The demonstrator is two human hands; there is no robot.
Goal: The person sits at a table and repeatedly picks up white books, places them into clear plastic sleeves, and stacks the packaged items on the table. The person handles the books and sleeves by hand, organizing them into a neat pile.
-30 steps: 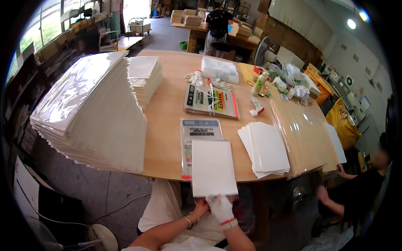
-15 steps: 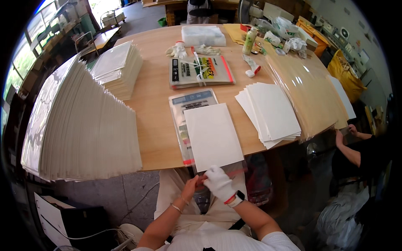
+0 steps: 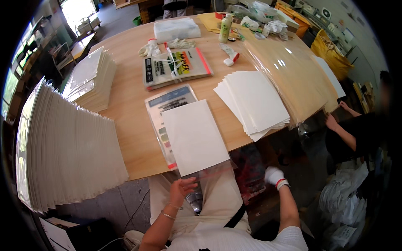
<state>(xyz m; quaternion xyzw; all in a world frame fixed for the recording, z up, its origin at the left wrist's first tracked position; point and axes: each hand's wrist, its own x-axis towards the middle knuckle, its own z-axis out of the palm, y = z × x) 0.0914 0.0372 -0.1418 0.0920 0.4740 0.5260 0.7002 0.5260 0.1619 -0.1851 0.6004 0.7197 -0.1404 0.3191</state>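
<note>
A white sheet (image 3: 194, 136) lies in a clear plastic bag (image 3: 213, 169) that hangs over the near edge of the round wooden table (image 3: 130, 125). Under it is a stack of printed bags (image 3: 167, 102) with a red strip. My left hand (image 3: 182, 188), bare with bracelets, holds the clear bag's open lower edge by the fingertips. My right hand (image 3: 274, 175), in a white glove, hangs off to the right below the table edge, fingers curled with nothing in them.
A tall fanned stack of filled bags (image 3: 71, 150) fills the left, with a smaller pile (image 3: 90, 79) behind it. Loose white sheets (image 3: 255, 102) and clear film (image 3: 289, 71) lie to the right. A tied printed pack (image 3: 176, 67) and a bottle (image 3: 225, 28) sit farther back. Another person (image 3: 347, 134) works at the right.
My right hand has let go of the bag's lower edge and swung out to the right. My left hand stays at the bag. The view has tilted down toward my lap.
</note>
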